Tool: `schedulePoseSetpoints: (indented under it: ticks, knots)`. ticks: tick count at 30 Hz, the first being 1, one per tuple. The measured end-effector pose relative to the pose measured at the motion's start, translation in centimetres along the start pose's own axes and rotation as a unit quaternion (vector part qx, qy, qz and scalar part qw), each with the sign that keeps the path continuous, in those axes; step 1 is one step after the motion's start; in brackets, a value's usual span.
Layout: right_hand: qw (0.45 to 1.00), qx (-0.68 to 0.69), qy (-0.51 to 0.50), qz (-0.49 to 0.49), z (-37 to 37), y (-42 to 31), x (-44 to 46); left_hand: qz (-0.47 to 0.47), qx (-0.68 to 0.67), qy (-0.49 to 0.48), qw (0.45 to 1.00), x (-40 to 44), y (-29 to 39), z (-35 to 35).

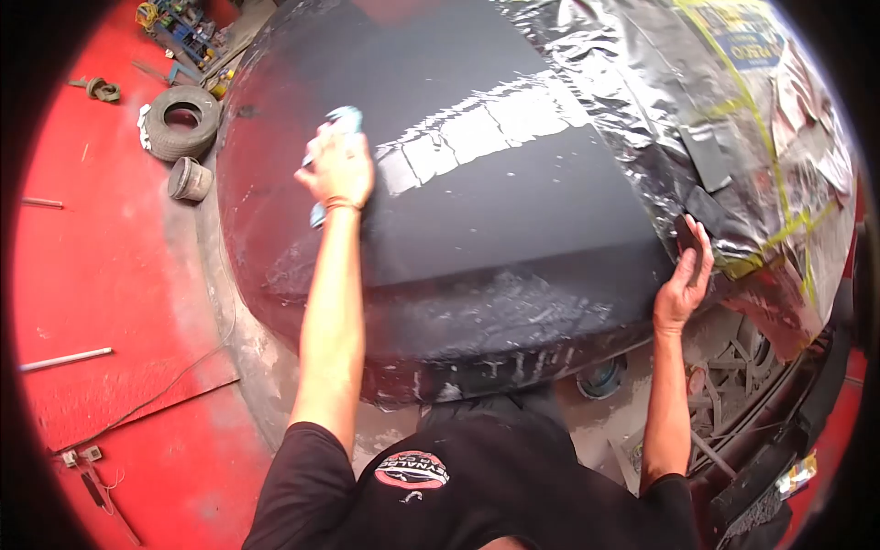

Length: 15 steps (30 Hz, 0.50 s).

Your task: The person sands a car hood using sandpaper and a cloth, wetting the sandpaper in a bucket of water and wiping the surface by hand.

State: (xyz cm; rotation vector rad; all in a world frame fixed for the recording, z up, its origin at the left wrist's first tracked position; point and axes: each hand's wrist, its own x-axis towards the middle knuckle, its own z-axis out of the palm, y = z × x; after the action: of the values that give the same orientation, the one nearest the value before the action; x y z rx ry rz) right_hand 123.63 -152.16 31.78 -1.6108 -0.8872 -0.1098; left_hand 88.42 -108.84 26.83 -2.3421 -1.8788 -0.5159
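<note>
The left hand (344, 172) closes its grip on a light-blue cloth (346, 117), long axis pointing forward, on the dark panel (486, 215); the right hand (680, 291) grips a dark block (686, 234). The bucket's (191, 181) contents are unclear.

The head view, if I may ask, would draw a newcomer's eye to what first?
Probably the white glare across the middle of the dark car panel. Then the left hand on a pale blue cloth left of it, and the crinkled shiny sheeting at right.
</note>
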Motion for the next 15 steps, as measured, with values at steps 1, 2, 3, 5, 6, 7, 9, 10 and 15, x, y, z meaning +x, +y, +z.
schedulePoseSetpoints:
  ticks: [1,2,3,5,6,7,9,10,15]
  knots:
    - [0.999,0.026,0.019,0.012,-0.1,0.2,0.0,0.035,0.012,-0.006,0.999,-1.0,4.8,-0.9]
    - [0.998,0.053,0.036,0.024,-0.3,0.3,-0.1,0.068,0.025,-0.013,0.997,-2.7,9.2,-1.6]
    - [0.996,0.066,0.053,0.028,-0.4,0.4,-0.1,0.104,0.019,0.006,0.994,-4.7,13.1,-1.4]
    - [0.994,0.091,0.058,0.027,-0.6,0.2,-0.1,0.157,-0.030,-0.001,0.987,-8.8,20.6,-2.3]
    - [0.991,0.116,0.057,0.030,-0.7,0.3,-0.1,0.172,-0.073,-0.027,0.982,-11.1,24.1,-4.0]
    - [0.989,0.132,0.053,0.030,-1.0,0.3,-0.1,0.185,-0.089,-0.036,0.978,-13.3,27.1,-5.3]
    - [0.983,0.172,0.051,0.036,-1.4,0.7,0.0,0.204,-0.126,-0.043,0.970,-17.6,31.7,-6.7]
    - [0.979,0.192,0.053,0.036,-1.5,0.9,0.0,0.212,-0.147,-0.040,0.965,-19.6,33.4,-7.1]
    - [0.939,0.319,0.090,0.092,-2.3,0.7,0.3,0.311,-0.226,-0.036,0.922,-27.1,34.6,-9.2]
